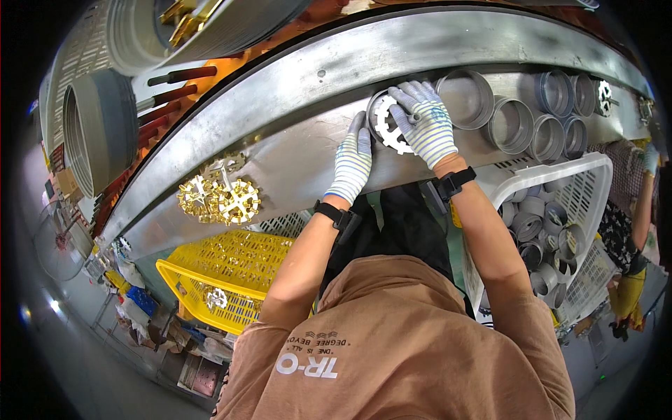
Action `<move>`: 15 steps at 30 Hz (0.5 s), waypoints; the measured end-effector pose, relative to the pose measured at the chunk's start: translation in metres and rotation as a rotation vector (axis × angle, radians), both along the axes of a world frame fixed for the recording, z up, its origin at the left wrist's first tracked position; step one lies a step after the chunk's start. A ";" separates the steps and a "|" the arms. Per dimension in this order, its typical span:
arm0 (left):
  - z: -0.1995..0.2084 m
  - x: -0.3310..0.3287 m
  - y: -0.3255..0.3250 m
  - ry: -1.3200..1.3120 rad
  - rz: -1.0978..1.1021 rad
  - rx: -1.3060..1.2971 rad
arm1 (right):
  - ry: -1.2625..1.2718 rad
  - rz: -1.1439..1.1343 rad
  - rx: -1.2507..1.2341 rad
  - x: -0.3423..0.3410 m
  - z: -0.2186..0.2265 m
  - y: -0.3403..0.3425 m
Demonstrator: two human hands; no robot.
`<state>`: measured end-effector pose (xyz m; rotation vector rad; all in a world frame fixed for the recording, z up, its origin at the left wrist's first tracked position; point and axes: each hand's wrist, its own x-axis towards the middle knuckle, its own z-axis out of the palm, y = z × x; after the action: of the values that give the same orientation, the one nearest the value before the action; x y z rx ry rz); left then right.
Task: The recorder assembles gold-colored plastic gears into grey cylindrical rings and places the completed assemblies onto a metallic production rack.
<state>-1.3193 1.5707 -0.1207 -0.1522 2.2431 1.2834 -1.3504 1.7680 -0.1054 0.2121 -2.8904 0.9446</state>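
Observation:
Both my hands wear pale striped knit gloves with grey fingers. A white toothed wheel (386, 124) lies in the mouth of a dark grey metal ring (372, 123) on the metal bench. My right hand (428, 124) reaches over the wheel's right side, its thumb and fingers around the hub and far rim; part of the wheel is hidden under it. My left hand (352, 162) rests at the ring's left side, fingers stretched along the outer wall and nothing inside them. Right of my hands stands a wide grey ring (465, 99), with several smaller rings beyond it.
Gold toothed wheels (220, 198) are piled at the bench's left. Below are a yellow basket (203, 308) and, at right, a white basket (598, 171) of grey rings. A raised metal rail (350, 59) runs along the far side. Another person's arm (642, 203) shows at far right.

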 end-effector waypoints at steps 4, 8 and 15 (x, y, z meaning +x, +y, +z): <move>0.000 -0.002 -0.003 0.014 0.033 0.158 | 0.001 -0.008 -0.021 -0.002 -0.003 -0.006; 0.003 -0.005 -0.008 -0.007 0.041 0.193 | 0.006 -0.040 -0.085 0.002 0.011 -0.014; -0.005 -0.008 -0.004 0.026 0.011 0.184 | -0.003 -0.026 0.006 -0.004 -0.005 -0.014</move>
<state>-1.3274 1.5663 -0.1253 -0.0801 2.1340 1.4973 -1.3542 1.7542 -0.1100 0.1736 -2.8916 0.9337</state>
